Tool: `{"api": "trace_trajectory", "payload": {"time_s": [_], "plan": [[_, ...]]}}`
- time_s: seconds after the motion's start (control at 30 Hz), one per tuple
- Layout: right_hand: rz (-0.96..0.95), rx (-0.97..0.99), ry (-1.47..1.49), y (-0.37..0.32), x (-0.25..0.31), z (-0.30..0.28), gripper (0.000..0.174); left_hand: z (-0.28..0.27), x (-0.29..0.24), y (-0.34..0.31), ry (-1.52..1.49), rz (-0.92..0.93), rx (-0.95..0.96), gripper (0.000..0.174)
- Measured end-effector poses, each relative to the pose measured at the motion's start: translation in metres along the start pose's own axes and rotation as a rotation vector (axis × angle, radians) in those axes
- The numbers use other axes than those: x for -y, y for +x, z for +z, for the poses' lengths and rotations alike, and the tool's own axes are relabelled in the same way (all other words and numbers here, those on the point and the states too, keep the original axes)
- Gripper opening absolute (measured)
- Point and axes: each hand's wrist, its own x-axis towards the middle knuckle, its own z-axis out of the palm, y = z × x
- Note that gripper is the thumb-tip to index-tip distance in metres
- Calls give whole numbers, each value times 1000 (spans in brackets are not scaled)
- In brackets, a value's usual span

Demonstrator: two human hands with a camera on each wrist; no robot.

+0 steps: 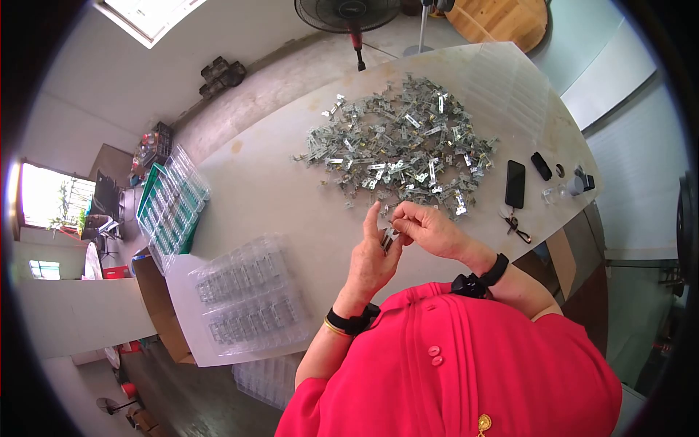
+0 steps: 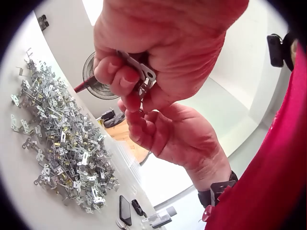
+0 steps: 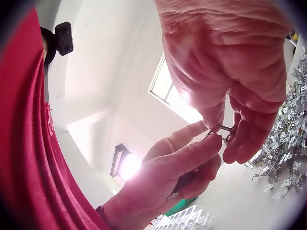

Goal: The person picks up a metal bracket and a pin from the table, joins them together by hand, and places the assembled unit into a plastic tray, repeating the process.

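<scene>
The left hand (image 1: 370, 264) has its fingers curled round a small metal clip (image 1: 389, 237), and the right hand (image 1: 435, 231) pinches at its top end. From the head view, the clip is up between the two hands, over the near side of the table (image 1: 240, 182), with the big pile of metal bits (image 1: 408, 142) just past the fingertips. I think it could slip and drop, because it is tiny and only fingertips have the top end. If it fell by the pile, it could get mixed in, since the bits there look much like it. Here the clip leans, with its long way going up and a bit to the right, toward the right hand's fingers. In the left wrist view, the left hand's fingers curl tight about the clip. Its flat strip runs down to the right, and the end with a round hole pokes out; a thinner part goes down toward the right hand. That thin part might bend or pinch skin if both hands push hard in different ways. In the right wrist view, thin metal bars lie nearly flat across the gap between the hands. The fingers hide much of the clip, so I can't tell which way all of it points there.
</scene>
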Motion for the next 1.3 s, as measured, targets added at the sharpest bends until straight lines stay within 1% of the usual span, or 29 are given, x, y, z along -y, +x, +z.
{"api": "trace_trajectory", "payload": {"time_s": [0.13,0.23,0.3,0.33,0.4,0.43,0.47,0.53,0.6,0.67,0.7,0.73,0.77,0.8,0.83,0.87,0.9,0.97,1.03,1.2,1.27,1.3], "plan": [[-31,-26,12,-3,-1,6,10,-8,-5,-7,-87,25,13,79],[-50,-58,4,-9,4,9,10,-15,-3,-12,-170,8,53,75],[-64,-68,-3,-11,6,10,10,-16,2,-16,-518,-84,50,56],[-84,-106,29,-13,6,12,10,-17,6,-17,-520,-77,46,56],[-106,-144,56,-15,5,13,11,-23,14,-19,-678,-128,127,44],[-116,-163,71,-16,5,13,11,-26,14,-21,-671,-125,171,40],[-126,-183,86,-17,4,13,11,-27,15,-23,-673,-119,171,40],[-124,-191,57,-21,1,14,12,-28,15,-26,-676,-171,318,36],[-124,-202,31,-23,1,18,12,-29,15,-29,-670,-179,327,35],[-131,-293,40,-28,6,21,13,-27,14,-30,-669,-185,342,33],[-132,-300,35,-31,7,20,13,-25,16,-30,-641,-167,287,31],[-137,-361,-83,-34,9,18,12,-23,17,-29,-616,-148,232,29],[-142,-419,-202,-37,12,16,10,-20,18,-28,-623,-143,236,29],[-141,-422,-209,-42,21,16,10,-18,19,-26,-578,-136,177,29],[-57,-383,-249,-48,32,17,12,-16,19,-24,-530,-130,118,28],[27,-344,-285,-51,38,18,14,-14,18,-23,-533,-128,120,28],[28,-348,-284,-52,35,19,14,-13,17,-22,-518,-123,102,27],[-148,-338,-428,-53,25,19,14,-6,17,-21,-502,-119,86,27],[-162,-346,-437,-50,21,17,14,2,18,-19,-397,-32,-2,25],[-238,-358,-421,-40,20,11,12,4,7,-18,-289,-16,-81,22],[-221,-295,-511,-39,24,4,12,6,6,-14,-253,-16,-106,22],[-220,-290,-505,-38,26,1,12,8,5,-13,-228,-15,-117,22]]}}
